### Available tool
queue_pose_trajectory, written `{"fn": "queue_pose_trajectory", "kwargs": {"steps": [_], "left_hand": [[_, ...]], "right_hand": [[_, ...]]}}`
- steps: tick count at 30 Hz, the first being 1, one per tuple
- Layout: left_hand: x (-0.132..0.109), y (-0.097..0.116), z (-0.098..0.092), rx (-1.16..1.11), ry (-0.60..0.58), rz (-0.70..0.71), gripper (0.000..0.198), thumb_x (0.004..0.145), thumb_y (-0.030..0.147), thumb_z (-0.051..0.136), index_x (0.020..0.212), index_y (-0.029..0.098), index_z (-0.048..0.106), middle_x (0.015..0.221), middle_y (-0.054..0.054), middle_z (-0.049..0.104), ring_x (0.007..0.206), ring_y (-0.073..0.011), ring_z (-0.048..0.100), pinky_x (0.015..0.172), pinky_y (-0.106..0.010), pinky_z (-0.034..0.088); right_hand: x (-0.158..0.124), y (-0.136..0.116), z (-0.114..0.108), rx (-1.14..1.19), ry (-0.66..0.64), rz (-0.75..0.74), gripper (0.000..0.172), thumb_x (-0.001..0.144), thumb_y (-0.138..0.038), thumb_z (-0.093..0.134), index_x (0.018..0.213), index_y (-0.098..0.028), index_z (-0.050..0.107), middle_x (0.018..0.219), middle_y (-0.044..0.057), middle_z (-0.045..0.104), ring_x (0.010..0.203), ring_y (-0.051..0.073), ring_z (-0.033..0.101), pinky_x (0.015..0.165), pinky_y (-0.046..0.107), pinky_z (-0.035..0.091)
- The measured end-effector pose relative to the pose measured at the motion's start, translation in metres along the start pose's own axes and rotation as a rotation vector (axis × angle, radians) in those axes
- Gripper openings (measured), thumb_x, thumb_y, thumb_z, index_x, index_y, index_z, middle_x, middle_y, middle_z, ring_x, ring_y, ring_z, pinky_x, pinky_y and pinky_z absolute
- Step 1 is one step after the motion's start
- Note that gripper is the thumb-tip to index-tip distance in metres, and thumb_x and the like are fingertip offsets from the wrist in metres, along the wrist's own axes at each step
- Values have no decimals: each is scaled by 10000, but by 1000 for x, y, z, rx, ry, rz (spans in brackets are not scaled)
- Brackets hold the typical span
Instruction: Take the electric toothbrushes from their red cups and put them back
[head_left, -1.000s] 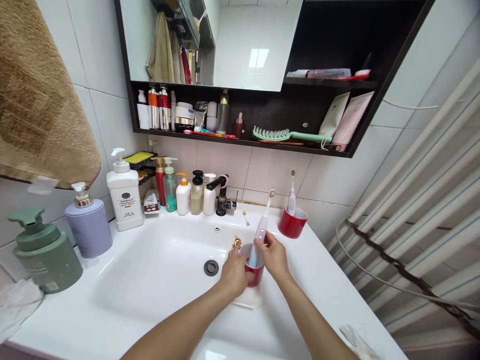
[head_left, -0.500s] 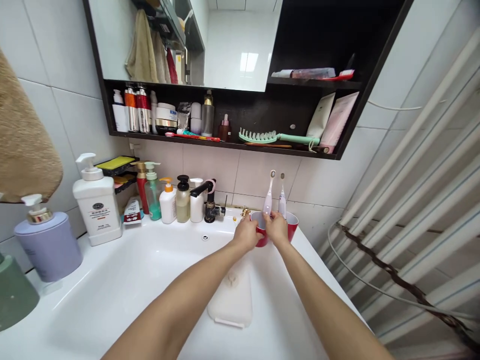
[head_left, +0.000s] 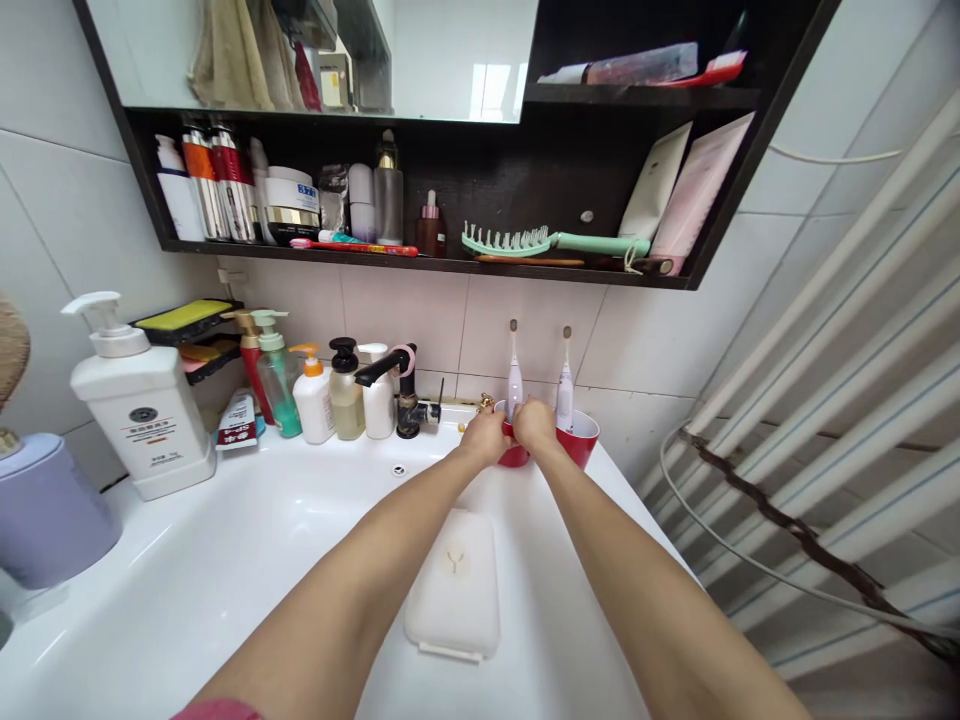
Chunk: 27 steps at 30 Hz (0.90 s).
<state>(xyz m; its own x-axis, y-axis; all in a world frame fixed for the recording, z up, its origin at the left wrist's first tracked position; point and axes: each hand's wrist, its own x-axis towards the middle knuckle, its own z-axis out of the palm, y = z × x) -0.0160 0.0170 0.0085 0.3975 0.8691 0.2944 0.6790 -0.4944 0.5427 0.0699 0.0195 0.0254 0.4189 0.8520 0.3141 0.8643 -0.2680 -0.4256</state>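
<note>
My left hand [head_left: 485,438] is closed around the left side of a red cup [head_left: 514,457] with a pale inside, on the sink's back right rim. My right hand [head_left: 535,424] is closed at this cup's mouth, its fingertips against the lower part of a pale lilac electric toothbrush [head_left: 514,385]. That toothbrush stands upright, its lower end hidden by the cup and my fingers. Just right of my right hand is a second red cup [head_left: 586,428], with another lilac electric toothbrush [head_left: 565,398] standing in it.
Below my hands a white lidded case [head_left: 455,590] lies in the white sink [head_left: 300,530]. A black faucet [head_left: 406,385] and several pump bottles [head_left: 346,395] line the back rim. A dark cabinet [head_left: 517,270] overhangs. White radiator pipes [head_left: 765,440] stand at the right.
My right hand and the toothbrush at it have shifted left, away from the second toothbrush. The toothbrush is now more upright. The view has also shifted, so the case shows more fully.
</note>
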Motion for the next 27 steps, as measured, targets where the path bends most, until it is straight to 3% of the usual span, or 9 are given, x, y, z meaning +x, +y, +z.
{"fn": "queue_pose_trajectory", "kwargs": {"steps": [6, 10, 12, 15, 17, 20, 23, 27], "left_hand": [[-9, 4, -13, -85, 35, -2, 424, 547, 120, 501, 959, 191, 435, 1042, -47, 429, 914, -160, 419, 786, -249, 307], [-26, 8, -35, -184, 82, -6, 411, 518, 73, 511, 910, 193, 475, 1012, -28, 453, 926, -144, 406, 802, -223, 286], [-39, 11, -46, -250, 128, -41, 378, 527, 81, 506, 891, 179, 486, 944, -35, 482, 876, -141, 427, 781, -231, 300], [-63, 19, -62, -384, 198, -111, 414, 580, 97, 448, 990, 147, 415, 757, -27, 511, 717, -112, 464, 694, -240, 343], [-82, 28, -73, -496, 213, -121, 534, 602, 89, 408, 1112, 137, 259, 632, 15, 485, 585, -77, 452, 608, -213, 361], [-110, 49, -94, -644, 206, -74, 695, 609, 86, 399, 1175, 178, 7, 569, 72, 431, 448, -32, 387, 498, -166, 343], [-134, 75, -118, -942, 158, 82, 743, 598, 92, 422, 1169, 245, -28, 547, 95, 397, 402, -10, 340, 457, -149, 314], [-157, 96, -138, -1316, 44, 264, 798, 544, 72, 460, 1175, 262, 10, 493, 108, 391, 388, -7, 335, 442, -147, 291]], "right_hand": [[-17, -6, -11, 83, 93, -57, 307, 670, -112, 342, 941, -25, 456, 901, 189, 506, 879, 229, 455, 673, 284, 336], [-40, -10, -29, 174, 158, -131, 374, 669, -133, 341, 1030, -63, 407, 1012, 161, 456, 956, 216, 394, 739, 283, 309], [-57, -10, -36, 229, 176, -147, 390, 670, -159, 337, 1046, -81, 401, 959, 137, 494, 891, 200, 441, 711, 279, 331], [-86, -10, -44, 305, 182, -151, 444, 658, -186, 337, 1093, -99, 352, 693, 53, 558, 657, 158, 514, 582, 261, 380], [-105, -13, -52, 446, 170, -159, 521, 639, -182, 348, 1147, -104, 262, 521, -22, 507, 507, 128, 491, 489, 239, 380], [-132, -27, -77, 864, 147, -223, 640, 618, -166, 367, 1197, -151, 95, 431, -92, 403, 377, 87, 403, 394, 203, 345], [-155, -47, -115, 1226, 114, -371, 687, 612, -144, 385, 1194, -247, 33, 446, -113, 378, 337, 51, 328, 363, 172, 313], [-177, -61, -147, 1423, 54, -441, 693, 602, -115, 401, 1185, -281, 66, 459, -114, 392, 333, 34, 305, 343, 151, 283]]}}
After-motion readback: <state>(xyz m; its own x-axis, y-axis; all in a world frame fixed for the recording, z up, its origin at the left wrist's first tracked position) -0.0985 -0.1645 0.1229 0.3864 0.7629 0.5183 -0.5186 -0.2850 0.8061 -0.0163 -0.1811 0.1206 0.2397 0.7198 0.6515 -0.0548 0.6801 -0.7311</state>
